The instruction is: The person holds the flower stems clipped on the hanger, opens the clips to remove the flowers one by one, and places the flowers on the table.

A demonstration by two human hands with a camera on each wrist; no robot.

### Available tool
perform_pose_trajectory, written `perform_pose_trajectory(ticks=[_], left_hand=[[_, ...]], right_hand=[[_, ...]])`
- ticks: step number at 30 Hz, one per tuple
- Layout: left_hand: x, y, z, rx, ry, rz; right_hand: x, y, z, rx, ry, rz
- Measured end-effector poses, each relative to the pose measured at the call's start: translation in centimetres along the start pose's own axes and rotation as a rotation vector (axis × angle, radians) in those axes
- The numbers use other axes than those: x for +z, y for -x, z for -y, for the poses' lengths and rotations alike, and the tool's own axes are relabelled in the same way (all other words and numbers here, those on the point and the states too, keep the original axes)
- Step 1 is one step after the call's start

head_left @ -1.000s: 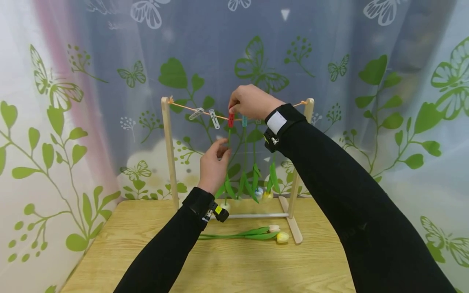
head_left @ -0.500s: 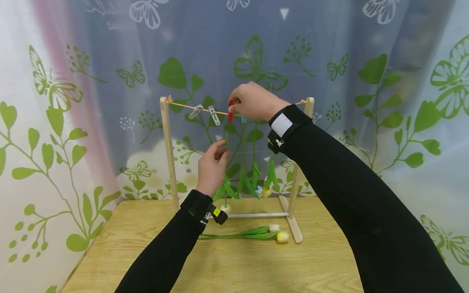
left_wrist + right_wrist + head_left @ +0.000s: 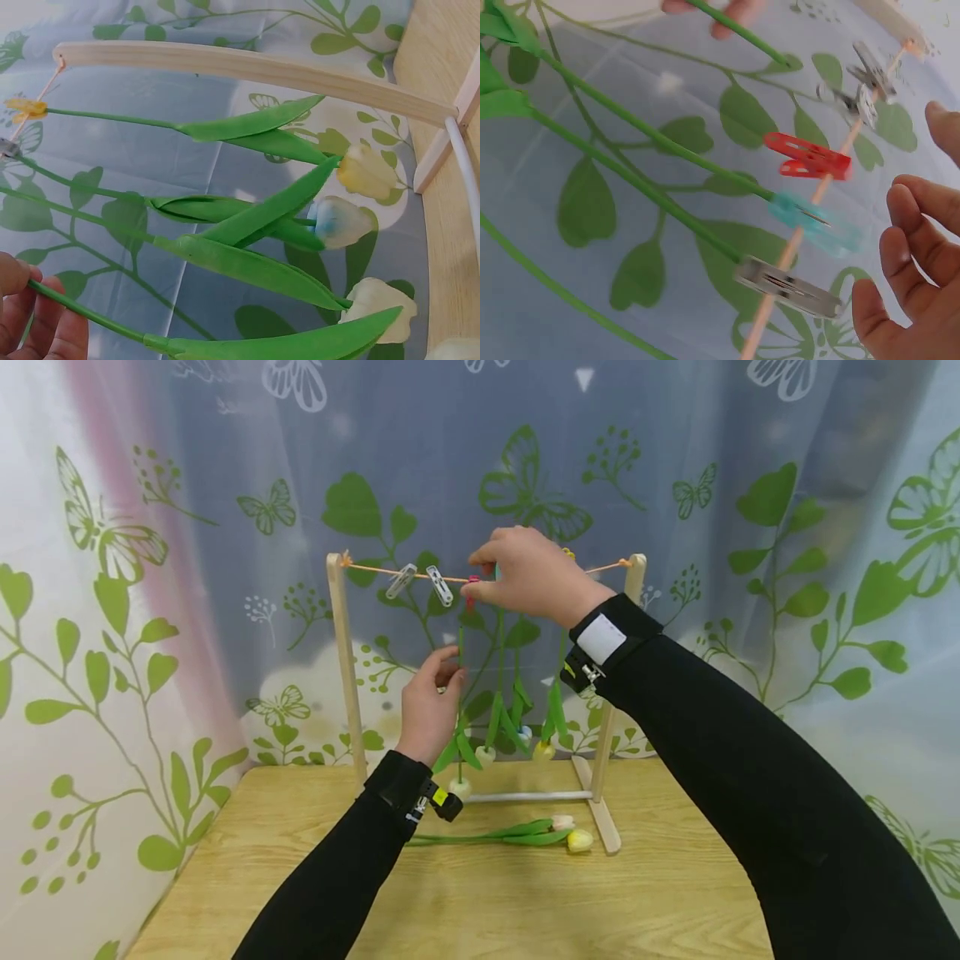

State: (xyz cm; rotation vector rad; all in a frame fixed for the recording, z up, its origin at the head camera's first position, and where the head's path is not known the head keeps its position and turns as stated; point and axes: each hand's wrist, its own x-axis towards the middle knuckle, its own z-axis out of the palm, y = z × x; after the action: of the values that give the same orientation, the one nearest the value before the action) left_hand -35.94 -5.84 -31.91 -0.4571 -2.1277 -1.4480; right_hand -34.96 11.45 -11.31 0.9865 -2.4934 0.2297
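Observation:
My left hand (image 3: 431, 702) pinches the green stem (image 3: 90, 309) of an artificial tulip. Its white bloom (image 3: 460, 789) hangs downward near the rack's bottom bar. In the right wrist view this stem's upper end (image 3: 786, 63) is free, apart from the red clothespin (image 3: 810, 159). That clothespin sits on the orange cord (image 3: 849, 139), its jaws holding no stem. My right hand (image 3: 919, 277) is beside the cord with fingers spread, holding nothing. A teal clothespin (image 3: 814, 223) and a grey clothespin (image 3: 789, 287) each clip a tulip stem to the cord.
The wooden rack (image 3: 341, 652) stands on the table (image 3: 300, 860). Two pale clothespins (image 3: 440, 586) sit on the cord's left part. A yellow clothespin (image 3: 26, 109) holds a yellow tulip (image 3: 367, 171). Loose tulips (image 3: 517, 835) lie in front of the rack.
My right hand has let go of the red clothespin and shifted right. The cord has risen. My left hand has moved slightly left with the tulip, whose stem top has come away from the clothespin.

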Motion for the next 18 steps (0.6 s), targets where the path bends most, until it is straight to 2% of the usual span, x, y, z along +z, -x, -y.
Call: perform_pose_trajectory(ticks=[9, 18], left_hand=[[-0.4, 0.2, -0.3, -0.003, 0.013, 0.014], [-1.1, 0.7, -1.1, 0.032, 0.022, 0.005]], right_hand=[[4.1, 3.5, -0.3, -0.035, -0.045, 0.009], [8.8, 7.0, -0.5, 0.053, -0.211, -0.003]])
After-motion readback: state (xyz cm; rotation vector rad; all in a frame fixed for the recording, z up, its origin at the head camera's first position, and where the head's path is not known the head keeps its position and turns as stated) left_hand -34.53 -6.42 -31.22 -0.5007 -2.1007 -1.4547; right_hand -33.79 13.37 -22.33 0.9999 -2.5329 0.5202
